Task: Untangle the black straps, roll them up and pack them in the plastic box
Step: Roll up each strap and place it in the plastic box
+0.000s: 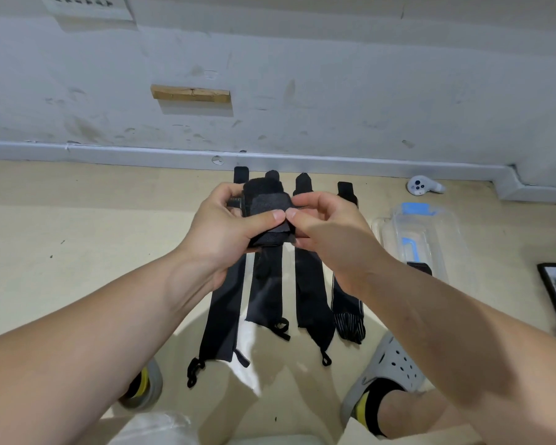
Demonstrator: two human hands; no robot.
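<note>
Rolled black strap (267, 213) sits gripped between left hand (228, 226) and right hand (328, 232).

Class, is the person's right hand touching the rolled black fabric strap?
Touching. The head view shows the right hand pinching the rolled black fabric strap at its loose end.

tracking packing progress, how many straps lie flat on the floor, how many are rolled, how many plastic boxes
flat straps on the floor: 4
rolled strap, held by the left hand and right hand: 1
plastic box: 1
total: 6
a dark piece at the box is too unclear to count
</note>
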